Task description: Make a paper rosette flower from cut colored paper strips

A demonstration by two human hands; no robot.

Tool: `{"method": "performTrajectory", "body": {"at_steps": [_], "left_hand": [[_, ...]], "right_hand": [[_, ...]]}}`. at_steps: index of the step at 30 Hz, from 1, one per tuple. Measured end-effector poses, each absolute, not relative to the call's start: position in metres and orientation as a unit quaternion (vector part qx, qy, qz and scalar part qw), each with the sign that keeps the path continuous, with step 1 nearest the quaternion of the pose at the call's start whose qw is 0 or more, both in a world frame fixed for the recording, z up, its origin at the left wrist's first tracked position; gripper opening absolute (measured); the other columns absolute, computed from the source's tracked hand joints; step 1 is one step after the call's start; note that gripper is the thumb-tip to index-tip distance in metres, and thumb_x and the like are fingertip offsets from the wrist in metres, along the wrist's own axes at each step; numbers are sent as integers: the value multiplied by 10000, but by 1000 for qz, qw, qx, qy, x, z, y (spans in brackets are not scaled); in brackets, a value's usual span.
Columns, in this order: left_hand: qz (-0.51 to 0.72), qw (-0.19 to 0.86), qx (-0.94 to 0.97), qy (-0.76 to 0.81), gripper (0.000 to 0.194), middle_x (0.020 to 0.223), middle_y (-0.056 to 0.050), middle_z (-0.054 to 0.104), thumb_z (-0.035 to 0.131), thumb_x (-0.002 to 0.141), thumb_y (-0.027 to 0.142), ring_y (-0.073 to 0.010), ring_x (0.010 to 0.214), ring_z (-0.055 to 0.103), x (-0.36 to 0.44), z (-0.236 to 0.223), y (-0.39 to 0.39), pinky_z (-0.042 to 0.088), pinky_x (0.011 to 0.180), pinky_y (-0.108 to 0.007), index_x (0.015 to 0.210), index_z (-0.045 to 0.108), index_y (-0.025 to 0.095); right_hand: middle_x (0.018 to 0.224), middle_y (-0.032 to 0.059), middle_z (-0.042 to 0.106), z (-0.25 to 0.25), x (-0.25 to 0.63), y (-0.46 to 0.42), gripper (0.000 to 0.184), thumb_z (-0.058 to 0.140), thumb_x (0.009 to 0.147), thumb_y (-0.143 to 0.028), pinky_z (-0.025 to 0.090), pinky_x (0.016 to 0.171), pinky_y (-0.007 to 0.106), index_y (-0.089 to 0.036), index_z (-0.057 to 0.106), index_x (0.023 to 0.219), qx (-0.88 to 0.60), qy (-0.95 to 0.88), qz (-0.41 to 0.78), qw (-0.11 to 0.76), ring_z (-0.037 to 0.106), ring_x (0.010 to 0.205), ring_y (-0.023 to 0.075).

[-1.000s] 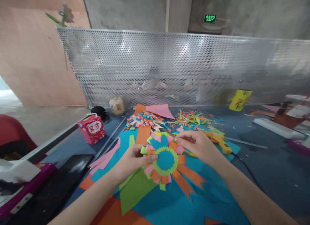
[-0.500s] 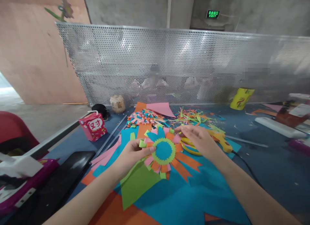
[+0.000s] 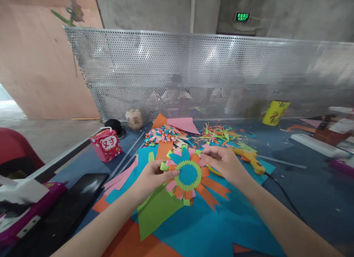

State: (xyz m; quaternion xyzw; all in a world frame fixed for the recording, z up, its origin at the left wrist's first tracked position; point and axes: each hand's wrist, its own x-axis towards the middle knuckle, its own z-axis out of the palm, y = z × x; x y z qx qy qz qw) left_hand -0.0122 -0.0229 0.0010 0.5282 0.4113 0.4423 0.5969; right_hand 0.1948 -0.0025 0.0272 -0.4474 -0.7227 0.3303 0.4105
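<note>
A paper flower (image 3: 188, 174) faces me above the coloured sheets. Its blue disc has a green zigzag ring, with pink, orange, green and blue strips around it and orange tails at lower right. My left hand (image 3: 151, 177) pinches its left side, thumb on the ring. At the upper right edge, my right hand (image 3: 225, 163) has thumb and fingertips closed on a pink strip of the flower. Partly hidden behind that hand are a yellow loop-shaped handle (image 3: 215, 171) and a yellow glue gun (image 3: 256, 165) with a black cord.
Blue paper (image 3: 221, 220) and green paper (image 3: 157, 211) lie beneath. Behind are a bunch of fringed paper (image 3: 166, 133) and shredded strips (image 3: 219, 133). A pink drink carton (image 3: 106, 144) and black phone-like slab (image 3: 61, 212) stand left. A perforated metal screen (image 3: 177, 65) closes the back.
My right hand has moved left and slightly down, its fingertips closing at the flower's upper right edge. The flower has shifted slightly right and down in my left hand.
</note>
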Motion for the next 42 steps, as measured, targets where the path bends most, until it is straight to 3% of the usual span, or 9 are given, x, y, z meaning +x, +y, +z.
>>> {"method": "performTrajectory", "body": {"at_steps": [9, 14, 22, 28, 33, 37, 42], "left_hand": [[444, 598, 525, 413, 209, 697, -2, 668, 717, 580, 248, -135, 692, 606, -11, 3, -23, 479, 703, -271, 733, 630, 135], [446, 596, 529, 408, 204, 690, 5, 669, 713, 583, 237, -121, 667, 601, -10, 4, -24, 476, 676, -250, 740, 626, 139], [441, 587, 540, 410, 216, 683, 11, 658, 731, 548, 243, -129, 655, 594, -9, 4, -25, 468, 678, -271, 698, 610, 143], [447, 554, 579, 398, 151, 618, 33, 613, 685, 615, 250, -99, 580, 558, -10, 0, -26, 461, 599, -233, 669, 583, 152], [457, 383, 678, 430, 168, 564, 26, 554, 630, 676, 307, -102, 531, 510, -15, -2, -28, 423, 504, -219, 661, 557, 156], [468, 147, 764, 418, 99, 691, -15, 610, 596, 715, 266, -129, 636, 552, -20, 6, -31, 446, 575, -231, 751, 603, 174], [478, -23, 821, 310, 109, 769, -60, 640, 530, 764, 164, -154, 749, 582, -28, 9, -30, 465, 674, -269, 844, 602, 179]], "right_hand": [[869, 47, 652, 21, 195, 3, 212, 560, 686, -317, 479, 712, 289, -189, 580, 854, -429, -674, 406, 444, 614, 784, 150], [784, 6, 640, 23, 194, 0, 280, 624, 660, -275, 478, 614, 230, -197, 550, 918, -402, -674, 436, 440, 601, 656, 102], [712, -24, 583, 18, 195, 3, 250, 637, 662, -256, 457, 593, 220, -193, 547, 886, -399, -676, 443, 433, 571, 593, 77], [850, 28, 605, 15, 195, 3, 264, 630, 666, -255, 479, 683, 251, -194, 541, 906, -392, -690, 433, 427, 579, 815, 132], [850, 27, 611, 19, 192, -2, 211, 618, 677, -232, 483, 696, 267, -202, 553, 876, -372, -717, 359, 468, 578, 814, 141], [897, 22, 599, 20, 192, -7, 199, 611, 701, -199, 463, 774, 294, -222, 554, 890, -330, -754, 252, 509, 563, 869, 148], [1002, 38, 570, 18, 195, -11, 287, 619, 715, -222, 391, 891, 367, -248, 531, 987, -306, -796, 131, 505, 490, 1019, 192]]}}
